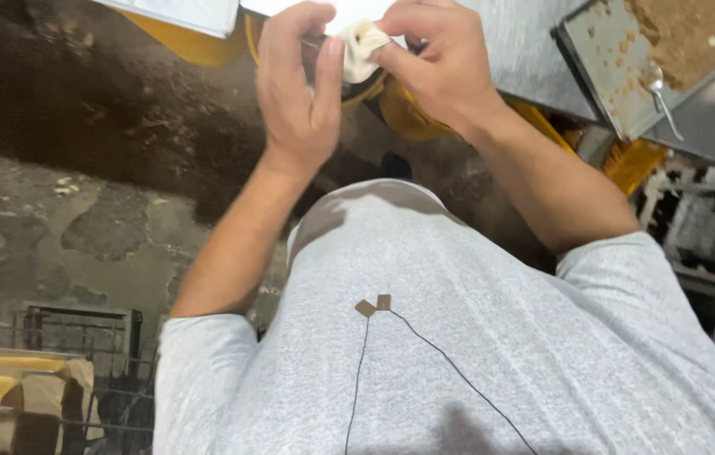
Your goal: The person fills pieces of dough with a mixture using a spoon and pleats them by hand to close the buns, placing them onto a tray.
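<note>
Both my hands are raised in front of my chest and pinch a small white piece of dough [361, 46] between them. My left hand [297, 88] holds its left side with thumb and fingers curled. My right hand [438, 55] grips its right side, fingertips pressed into the folded edge. Part of the dough is hidden behind my fingers.
A metal tray [602, 72] with brown crumbly filling [690, 29] and a spoon [661, 88] sits on a grey metal counter [518, 50] at the upper right. Yellow supports show under the counter. The stained concrete floor [79, 227] lies at left, with a wire crate [79, 337] at lower left.
</note>
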